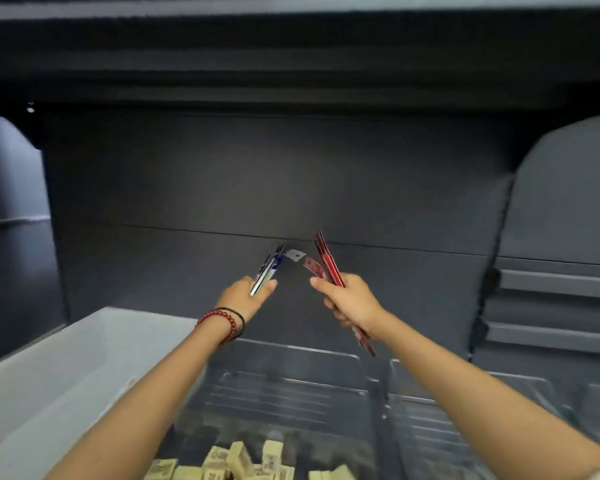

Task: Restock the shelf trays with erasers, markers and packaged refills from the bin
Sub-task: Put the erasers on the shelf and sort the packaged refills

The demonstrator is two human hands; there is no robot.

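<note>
Thumb and fingers of our left grip pinch a thin sheaf of blue refill packs by the low end, while our right grip curls round the red refill packs mid-length. Both sheaves hang in the air above the clear trays. Watch that red bundle: one pack splays loose, and we'd judge it could slide out and land among the erasers below. Blue's hold looks slim too.

We see left hand, centre frame, gripping blue-and-white flat packets; right hand beside it gripping red flat packets. We note cream block erasers in clear plastic tray, bottom centre; pale grey bin lower left.
</note>
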